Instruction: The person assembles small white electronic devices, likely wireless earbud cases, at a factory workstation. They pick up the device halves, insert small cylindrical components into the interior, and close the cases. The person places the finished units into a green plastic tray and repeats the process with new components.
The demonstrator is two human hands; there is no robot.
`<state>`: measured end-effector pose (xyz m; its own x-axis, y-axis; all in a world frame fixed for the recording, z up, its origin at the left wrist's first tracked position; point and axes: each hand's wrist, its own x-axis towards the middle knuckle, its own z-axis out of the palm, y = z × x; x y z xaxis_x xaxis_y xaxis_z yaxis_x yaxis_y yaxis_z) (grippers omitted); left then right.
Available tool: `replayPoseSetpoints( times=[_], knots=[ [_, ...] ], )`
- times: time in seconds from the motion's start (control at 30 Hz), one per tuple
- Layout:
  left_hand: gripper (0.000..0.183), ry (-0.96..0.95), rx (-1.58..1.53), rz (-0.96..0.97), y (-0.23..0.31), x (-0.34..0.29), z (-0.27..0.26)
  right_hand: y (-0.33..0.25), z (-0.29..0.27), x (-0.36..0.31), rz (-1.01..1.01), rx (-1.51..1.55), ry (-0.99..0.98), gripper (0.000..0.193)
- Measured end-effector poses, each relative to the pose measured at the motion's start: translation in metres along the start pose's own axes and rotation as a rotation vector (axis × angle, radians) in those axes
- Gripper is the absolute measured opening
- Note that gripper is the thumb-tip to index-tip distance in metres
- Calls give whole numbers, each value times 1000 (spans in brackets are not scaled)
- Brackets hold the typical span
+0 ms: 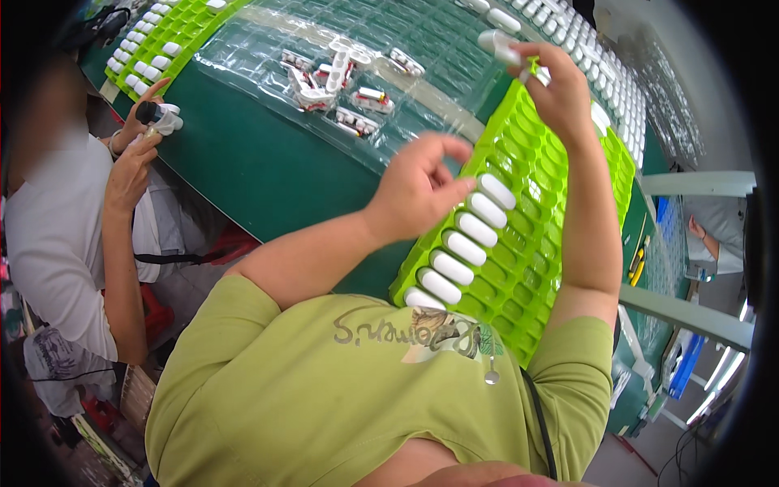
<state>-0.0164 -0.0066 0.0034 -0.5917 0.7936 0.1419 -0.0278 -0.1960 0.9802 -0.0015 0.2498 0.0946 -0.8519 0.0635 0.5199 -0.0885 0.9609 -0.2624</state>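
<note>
Left fingers (457,191) beside smooth white oblongs (488,210)

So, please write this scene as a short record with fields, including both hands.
Left hand: beside white oval pieces, thumb and forefinger apart
Right hand: blurred whitish piece at fingertips, grip unclear
Green tray: white oval pieces lined along its left side
Clear plastic: small white-and-red assemblies
Co-worker's hands: at left, with a white part

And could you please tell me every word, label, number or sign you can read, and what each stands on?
Green shirt: lettering across it, upside down; I won't copy its wording.
White pieces in green tray: no legible marking.
Red-and-white parts: any marking too small to read.
</note>
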Motion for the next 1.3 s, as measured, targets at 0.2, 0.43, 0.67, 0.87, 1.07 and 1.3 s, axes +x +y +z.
replayPoseSetpoints(
  times=[0.2, 0.43, 0.67, 0.87, 1.07, 1.3],
  knots=[
    [98, -245, -90, 113, 16, 2, -6, -96, -54, -76, -321, 16, -175, 29],
    [73, -446, 39, 143, 22, -1, -3, -120, -57, -115, -169, 23, -153, 34],
    [66, -382, 56, 147, 2, -4, 9, -69, -30, -93, 529, 387, -76, 22],
    [54, -488, 335, 292, 14, -6, -1, -60, 52, -3, 360, 158, -302, 28],
    [56, -594, 420, 166, 17, -6, 4, -54, 119, 51, 357, -163, -418, 27],
    [58, -583, 368, 102, 20, -7, 1, -47, 136, 77, 501, -239, -586, 26]
  ],
)
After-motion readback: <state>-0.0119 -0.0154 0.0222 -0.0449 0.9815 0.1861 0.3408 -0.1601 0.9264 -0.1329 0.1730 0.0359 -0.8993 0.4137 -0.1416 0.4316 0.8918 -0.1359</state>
